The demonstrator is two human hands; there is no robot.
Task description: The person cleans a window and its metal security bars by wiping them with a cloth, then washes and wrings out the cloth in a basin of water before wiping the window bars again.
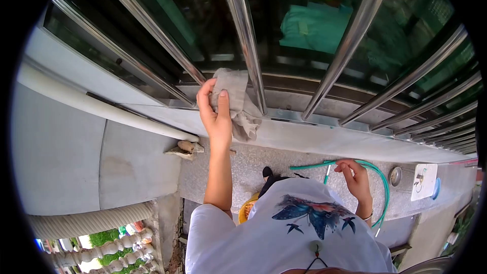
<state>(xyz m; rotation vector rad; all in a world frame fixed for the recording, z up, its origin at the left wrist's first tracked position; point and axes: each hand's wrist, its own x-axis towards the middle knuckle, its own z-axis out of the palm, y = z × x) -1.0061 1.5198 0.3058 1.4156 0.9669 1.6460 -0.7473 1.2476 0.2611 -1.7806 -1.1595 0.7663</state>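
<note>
My left hand is closed on a crumpled grey cloth, pinched between thumb and fingers. The cloth lies against the window sill at the foot of the metal bars, and its loose end hangs over the sill's edge. Lower on the right, my right hand hovers beside my body with loosely bent fingers and nothing visible in it. Beneath that hand, a green hose curves along the floor.
Behind the bars is dark window glass. A white pipe runs along the left wall. On the floor are a metal bowl, a white board, a blue basin and a yellow container. A balustrade stands lower left.
</note>
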